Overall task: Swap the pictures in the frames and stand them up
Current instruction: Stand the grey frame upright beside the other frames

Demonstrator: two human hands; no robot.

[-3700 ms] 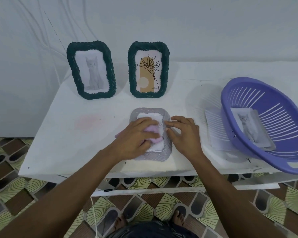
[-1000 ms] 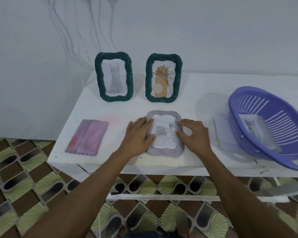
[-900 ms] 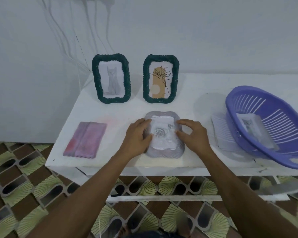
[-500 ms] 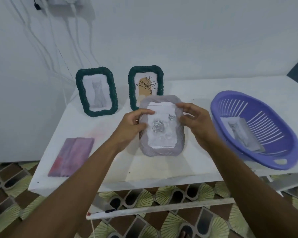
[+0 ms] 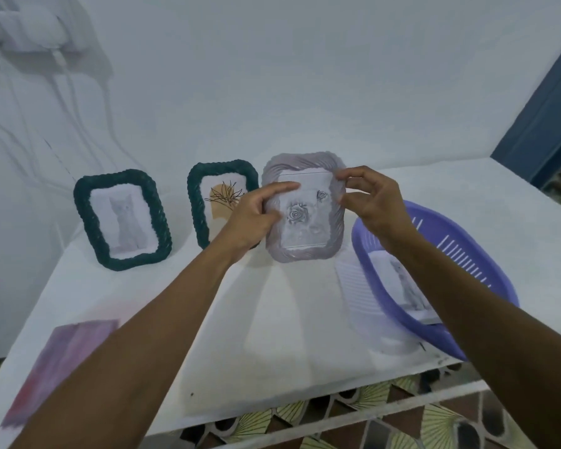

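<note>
Two forearms are extended from 6 o'clock toward 12 o'clock above the white counter (image 5: 289, 335). Nearest, at 8 o'clock, a pink-purple board (image 5: 62, 361) is laid flat on it. At 3 o'clock a purple basket (image 5: 473, 254) is set, with a loose cat picture (image 5: 405, 286) lying inside. Farther out, a grey frame (image 5: 308, 251) holding a rose picture (image 5: 305, 222) is held upright between both hands. Its 9 o'clock edge is gripped by the left hand (image 5: 250, 222), whose fingers (image 5: 280, 188) are curled onto the front. Its 2 o'clock corner is pinched by the fingers (image 5: 350, 176) of the right hand (image 5: 379, 205). Whether its lower edge touches the counter cannot be told. Farthest, by the wall, a green cat frame (image 5: 122, 218) at 10 o'clock and a green plant frame (image 5: 198, 205) at 11 o'clock are stood upright.
</note>
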